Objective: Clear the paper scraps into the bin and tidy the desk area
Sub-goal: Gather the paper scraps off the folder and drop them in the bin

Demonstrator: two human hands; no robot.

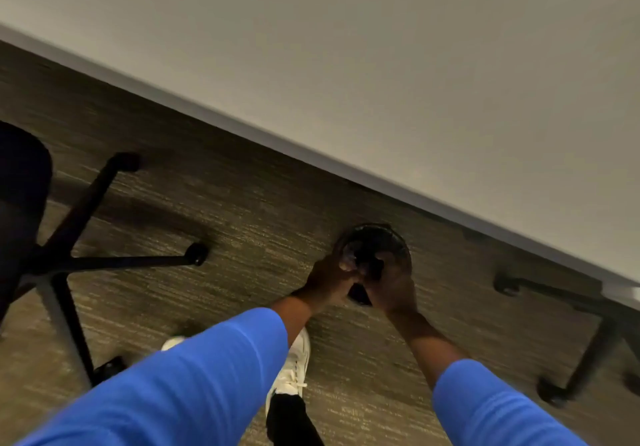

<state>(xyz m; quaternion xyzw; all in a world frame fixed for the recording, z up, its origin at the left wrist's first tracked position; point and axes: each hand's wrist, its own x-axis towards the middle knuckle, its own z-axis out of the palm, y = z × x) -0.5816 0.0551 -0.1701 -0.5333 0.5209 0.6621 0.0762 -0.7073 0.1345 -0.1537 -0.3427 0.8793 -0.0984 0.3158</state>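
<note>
Reaching down from 6 o'clock in blue sleeves [194, 386], both arms toward the picture's middle. Below them, a white shoe [297, 366] on the grey carpet floor [242, 203], partly covered by the left sleeve, dark trouser leg cut off at the lower edge.

Meeting over a small dark round bin [375, 243] just right of centre: left hand [330, 281] at its 8 o'clock, right hand [393, 290] at its 5 o'clock. Left fingers [348, 264] curled over the near rim, seemingly closed on it; right fingers bent at the rim too, but too dark and blurred to tell whether clamped or merely touching. Something dark between the two hands, impossible to identify. Paper scraps not distinguishable; bin's inside only a dim blur.

At 9 o'clock, a black office chair [24, 182], seat cut off by the left edge, wheeled base [114, 262] spread over the carpet. At 3 o'clock, another wheeled base [588, 338], half hidden under the pale worktop [433, 65], whose edge runs diagonally from 10 o'clock to 4 o'clock.
</note>
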